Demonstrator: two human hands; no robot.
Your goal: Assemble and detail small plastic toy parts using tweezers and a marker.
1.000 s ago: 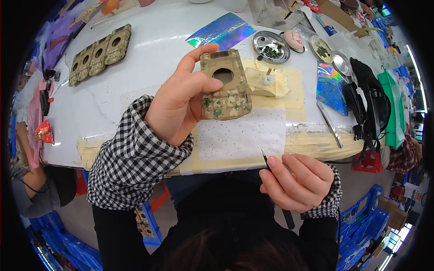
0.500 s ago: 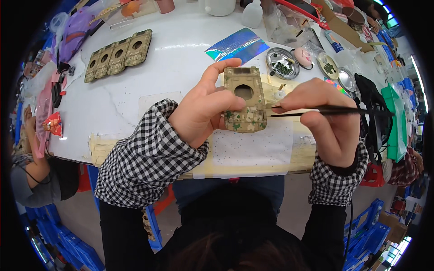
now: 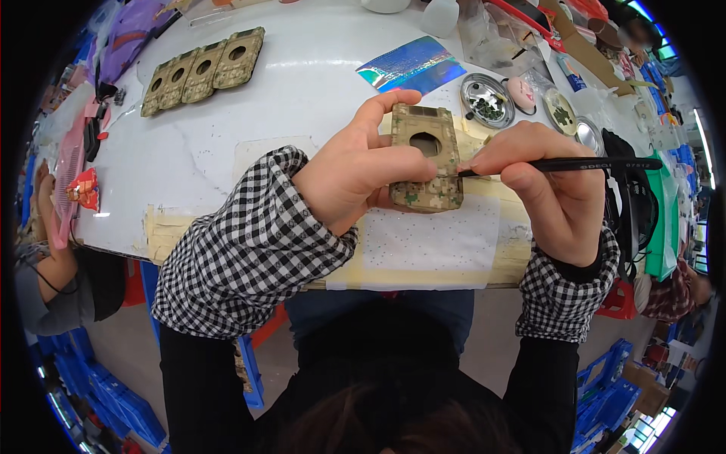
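Observation:
My left hand [image 3: 367,168] grips a camouflage-painted model tank hull [image 3: 428,198] with a round hole in its top. The thumb presses on its upper face below the hole, and the index finger reaches past the far end. In my right hand [image 3: 563,197] are black tweezers [image 3: 590,164], pinched between thumb and fingers, their prongs together. The tips meet the hull's right side, close to my left thumb. Anything between the tips is too small to tell. Beneath the hull lies a white sheet [image 3: 423,246] scattered with tiny dark specks.
Several matching hulls [image 3: 195,91] stand in a row at the far left. Beyond my hands are a shiny blue sheet [image 3: 412,66] and a metal dish [image 3: 491,125] holding small dark green pieces. Another person's arm [image 3: 54,253] shows at the left edge.
Both hands and the hull have shifted slightly right and away from me in the picture. The tweezers' prongs, apart before, are now together, with the tips at the hull's side.

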